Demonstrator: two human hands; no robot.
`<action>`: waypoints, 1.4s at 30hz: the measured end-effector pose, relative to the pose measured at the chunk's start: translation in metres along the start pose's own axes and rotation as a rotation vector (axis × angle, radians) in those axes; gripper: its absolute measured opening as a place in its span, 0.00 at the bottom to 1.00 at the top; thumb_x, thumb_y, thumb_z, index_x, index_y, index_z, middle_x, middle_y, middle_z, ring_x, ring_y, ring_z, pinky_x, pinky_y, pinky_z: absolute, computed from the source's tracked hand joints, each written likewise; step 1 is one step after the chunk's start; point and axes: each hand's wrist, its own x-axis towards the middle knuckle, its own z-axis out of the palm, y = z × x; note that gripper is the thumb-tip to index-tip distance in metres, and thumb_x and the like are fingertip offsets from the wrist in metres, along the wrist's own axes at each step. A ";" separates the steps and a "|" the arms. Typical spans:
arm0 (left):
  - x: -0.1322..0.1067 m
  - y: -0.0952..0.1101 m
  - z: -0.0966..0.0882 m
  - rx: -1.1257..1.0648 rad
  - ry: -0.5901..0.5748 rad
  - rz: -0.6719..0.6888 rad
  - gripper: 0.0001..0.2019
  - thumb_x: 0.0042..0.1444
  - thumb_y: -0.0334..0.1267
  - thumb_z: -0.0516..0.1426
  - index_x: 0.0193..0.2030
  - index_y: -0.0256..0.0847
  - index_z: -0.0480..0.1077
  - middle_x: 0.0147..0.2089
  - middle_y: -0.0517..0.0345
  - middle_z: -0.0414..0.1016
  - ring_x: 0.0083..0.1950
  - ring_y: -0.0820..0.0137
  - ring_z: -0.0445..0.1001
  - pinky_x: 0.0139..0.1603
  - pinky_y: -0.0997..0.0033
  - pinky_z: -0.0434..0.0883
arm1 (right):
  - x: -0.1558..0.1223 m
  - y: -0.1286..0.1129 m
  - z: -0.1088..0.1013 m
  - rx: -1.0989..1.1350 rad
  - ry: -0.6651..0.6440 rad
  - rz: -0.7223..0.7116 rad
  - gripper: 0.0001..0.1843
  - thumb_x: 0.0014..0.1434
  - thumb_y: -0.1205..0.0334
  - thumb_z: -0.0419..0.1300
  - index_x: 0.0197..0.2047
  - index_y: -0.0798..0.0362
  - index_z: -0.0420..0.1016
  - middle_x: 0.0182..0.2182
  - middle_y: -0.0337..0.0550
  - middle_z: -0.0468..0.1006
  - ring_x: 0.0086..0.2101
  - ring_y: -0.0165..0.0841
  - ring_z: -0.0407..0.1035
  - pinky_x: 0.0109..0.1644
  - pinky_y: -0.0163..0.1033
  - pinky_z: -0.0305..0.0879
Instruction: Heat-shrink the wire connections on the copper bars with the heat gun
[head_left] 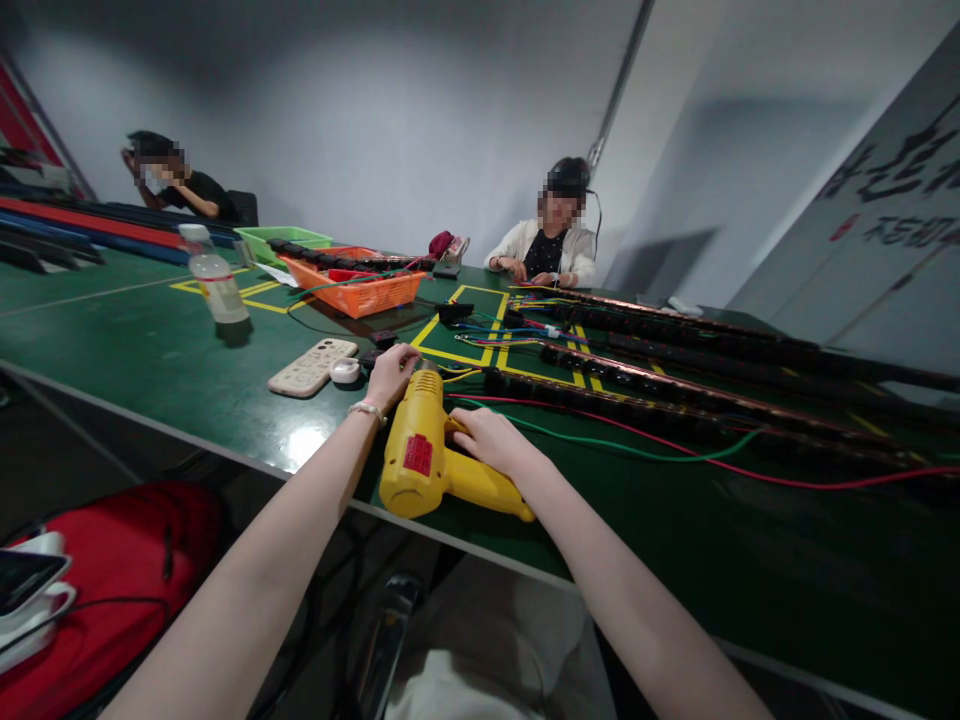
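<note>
A yellow heat gun [415, 450] with a red label rests on the green table near its front edge, nozzle away from me, handle to the right. My right hand [491, 438] is at the handle beside the body, its fingers curled in around the trigger side. Just left of the metal nozzle [426, 367], my left hand [394, 374] is closed with its fingertips together; what they pinch is hidden. Thin yellow wires [461, 376] run from a dark wrapped strip [585, 392] toward the nozzle.
A phone [313, 367] and a white earbud case [345, 371] lie left of my left hand. Beyond stand a bottle [215, 280], an orange basket [367, 297] and a green basket [262, 243]. Red and green wires [637, 452] cross at right. A co-worker [551, 240] sits opposite; another person sits far left.
</note>
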 end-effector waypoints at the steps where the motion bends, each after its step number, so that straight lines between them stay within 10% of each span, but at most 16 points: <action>1: 0.000 -0.001 0.001 -0.006 0.006 0.014 0.08 0.56 0.35 0.52 0.36 0.39 0.72 0.37 0.56 0.76 0.39 0.70 0.72 0.44 0.70 0.69 | -0.001 0.002 0.000 0.001 0.002 0.001 0.11 0.63 0.59 0.51 0.46 0.54 0.68 0.42 0.46 0.75 0.41 0.33 0.69 0.41 0.36 0.60; 21: -0.001 0.012 0.003 -0.054 0.056 0.052 0.07 0.55 0.30 0.51 0.32 0.38 0.70 0.34 0.56 0.73 0.36 0.71 0.71 0.41 0.71 0.69 | -0.055 0.062 -0.017 0.103 -0.016 0.073 0.11 0.61 0.61 0.50 0.44 0.52 0.69 0.39 0.44 0.76 0.39 0.33 0.70 0.41 0.35 0.58; 42: 0.000 0.012 0.005 -0.060 0.031 0.009 0.06 0.55 0.30 0.52 0.32 0.38 0.70 0.34 0.55 0.74 0.36 0.71 0.71 0.40 0.71 0.68 | -0.009 0.005 -0.003 0.060 0.025 0.055 0.09 0.60 0.62 0.52 0.42 0.52 0.70 0.38 0.43 0.76 0.39 0.32 0.69 0.39 0.35 0.57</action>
